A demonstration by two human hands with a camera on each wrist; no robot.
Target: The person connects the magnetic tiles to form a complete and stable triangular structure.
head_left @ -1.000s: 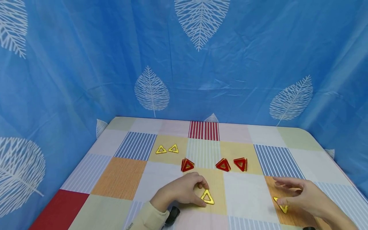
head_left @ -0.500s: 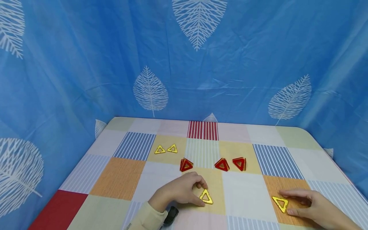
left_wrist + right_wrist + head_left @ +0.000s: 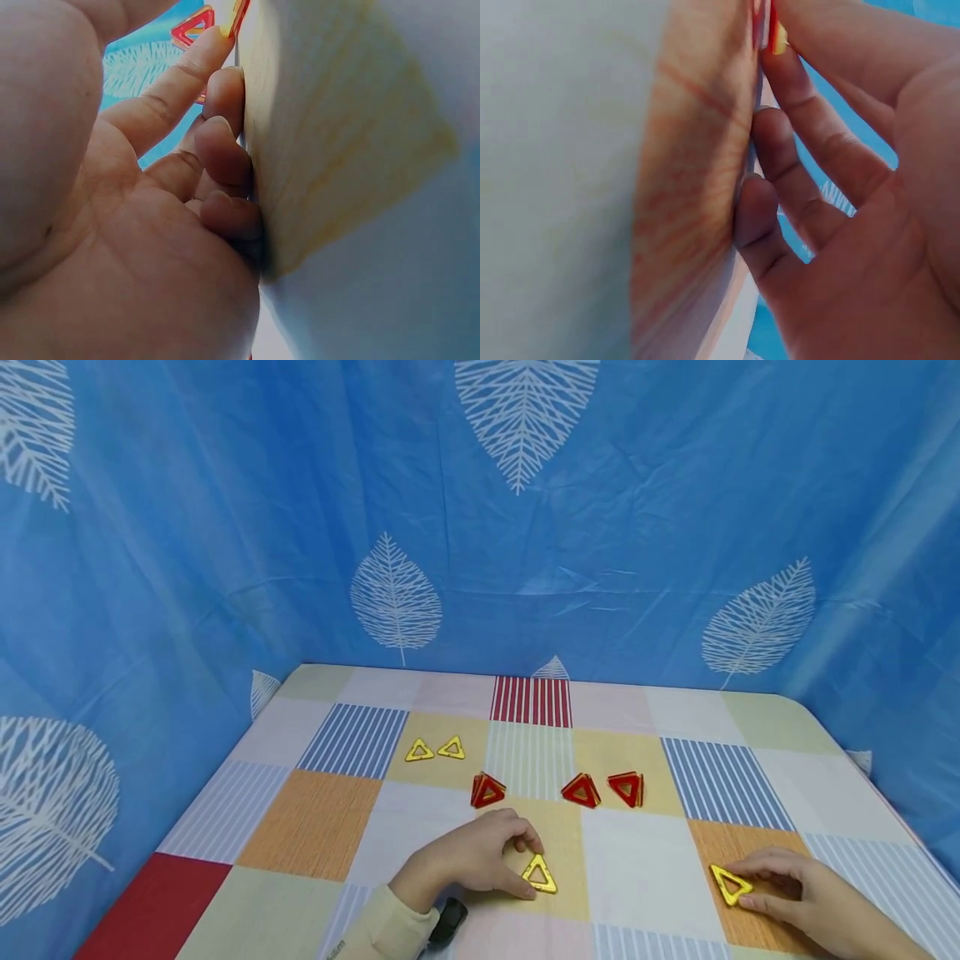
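Note:
Thumb and index finger of my left hand [image 3: 476,857] pinch a yellow triangular frame tile [image 3: 543,887] by its edges, flat on the cloth in the head view. Farther right, my right hand [image 3: 802,893] holds a second yellow triangular frame tile [image 3: 721,887] between thumb and forefinger, low over an orange square. In the left wrist view, the index fingertip [image 3: 221,37] meets a bright red-yellow edge; the other fingers lie curled against the cloth. The right wrist view catches only a sliver of the right tile [image 3: 778,39] beyond the fingers.
Beyond the hands lie three red triangular pieces with layered edges: one at left [image 3: 488,790], one mid-right [image 3: 581,791], another at right [image 3: 630,787]. Two yellow triangles, left [image 3: 418,757] and right [image 3: 452,753], lie farther back. A blue curtain [image 3: 600,568] encloses the patchwork-covered table [image 3: 637,868].
My right hand has come down from over its yellow tile to the tile's right side, and the tile has turned slightly. The left hand and its tile look unchanged.

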